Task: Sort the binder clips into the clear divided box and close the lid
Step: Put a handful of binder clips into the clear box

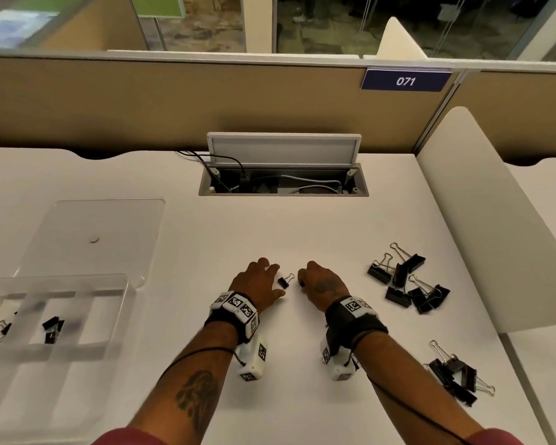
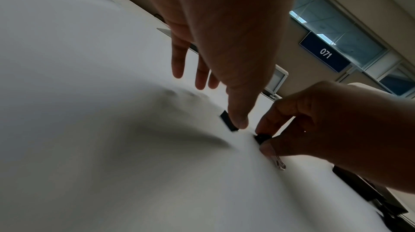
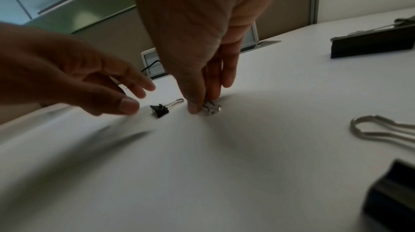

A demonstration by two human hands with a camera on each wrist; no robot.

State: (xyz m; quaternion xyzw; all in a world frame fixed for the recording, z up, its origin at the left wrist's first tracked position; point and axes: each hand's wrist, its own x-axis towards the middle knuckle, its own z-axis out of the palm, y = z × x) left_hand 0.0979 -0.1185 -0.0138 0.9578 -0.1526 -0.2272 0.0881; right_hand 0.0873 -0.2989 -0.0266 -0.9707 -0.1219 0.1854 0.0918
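A small black binder clip (image 1: 284, 281) lies on the white desk (image 1: 270, 226) between my hands. My left hand (image 1: 275, 279) hovers just left of it with fingers relaxed and spread; in the right wrist view its thumb (image 3: 128, 105) stands a little apart from that clip (image 3: 160, 110). My right hand (image 1: 302, 279) pinches a second small clip (image 3: 210, 107) against the desk between thumb and fingers. The clear divided box (image 1: 122, 303) sits at the near left with its lid (image 1: 109, 220) open behind it. A few black clips (image 1: 52, 329) lie in its compartments.
Two heaps of larger black binder clips lie to the right, one further back (image 1: 405, 281) and one nearer (image 1: 456, 377). An open cable hatch (image 1: 283, 181) is sunk into the desk at the back. A white divider panel (image 1: 482, 226) bounds the right side.
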